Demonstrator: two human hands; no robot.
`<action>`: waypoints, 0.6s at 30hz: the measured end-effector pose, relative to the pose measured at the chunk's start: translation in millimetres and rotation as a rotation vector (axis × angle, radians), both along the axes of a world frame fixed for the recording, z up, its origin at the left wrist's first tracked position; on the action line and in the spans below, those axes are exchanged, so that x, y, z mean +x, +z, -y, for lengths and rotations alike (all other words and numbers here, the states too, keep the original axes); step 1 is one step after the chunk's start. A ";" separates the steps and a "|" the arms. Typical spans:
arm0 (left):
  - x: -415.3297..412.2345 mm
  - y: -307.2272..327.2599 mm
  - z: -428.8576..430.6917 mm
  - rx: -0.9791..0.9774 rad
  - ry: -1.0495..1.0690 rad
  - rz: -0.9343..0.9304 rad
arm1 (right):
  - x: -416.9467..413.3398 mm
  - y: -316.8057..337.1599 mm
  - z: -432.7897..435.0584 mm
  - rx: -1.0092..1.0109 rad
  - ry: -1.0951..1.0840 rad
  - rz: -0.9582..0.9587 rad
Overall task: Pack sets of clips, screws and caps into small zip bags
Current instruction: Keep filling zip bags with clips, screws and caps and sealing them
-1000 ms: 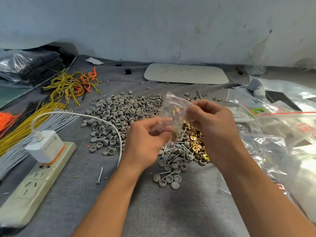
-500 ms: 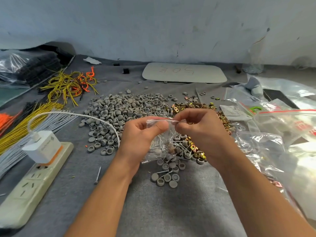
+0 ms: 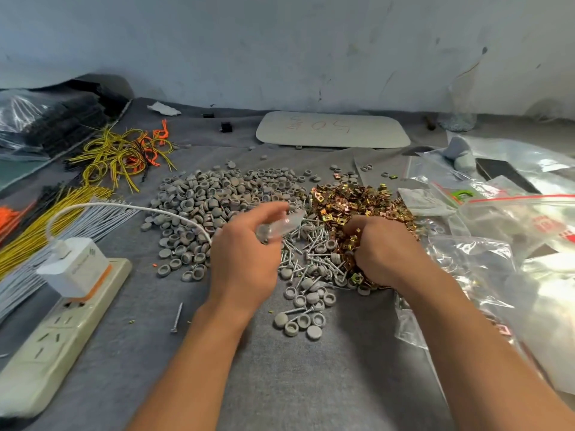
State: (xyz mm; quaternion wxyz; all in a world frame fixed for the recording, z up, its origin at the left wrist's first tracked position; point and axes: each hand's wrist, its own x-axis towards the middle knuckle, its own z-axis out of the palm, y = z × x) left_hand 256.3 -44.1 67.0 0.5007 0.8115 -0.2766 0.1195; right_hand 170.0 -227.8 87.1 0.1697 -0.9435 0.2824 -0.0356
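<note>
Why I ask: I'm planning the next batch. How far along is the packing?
Done: clear bags lie piled at right, contents hard to read. In hand: left hand holds a small bag; right hand picks at the clips. Left: big heaps of caps and screws.

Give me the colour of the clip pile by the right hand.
Brassy gold with coppery tints; the clips show best in the head view.
</note>
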 end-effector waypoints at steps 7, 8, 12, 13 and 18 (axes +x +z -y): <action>-7.6 5.2 3.6 0.409 -0.114 -0.077 | -7.2 4.4 2.0 0.030 -0.085 0.105; -7.7 4.9 4.6 0.440 -0.083 -0.054 | -8.1 5.3 1.7 0.037 -0.089 0.115; -9.4 1.2 6.9 0.493 0.013 -0.023 | -10.4 9.1 -3.8 -0.010 -0.108 0.078; -9.1 0.7 7.4 0.478 0.034 -0.033 | -10.2 9.4 -5.2 -0.055 -0.117 0.053; -6.1 1.7 8.7 0.376 0.096 -0.060 | -0.6 6.7 -6.6 -0.154 -0.100 0.139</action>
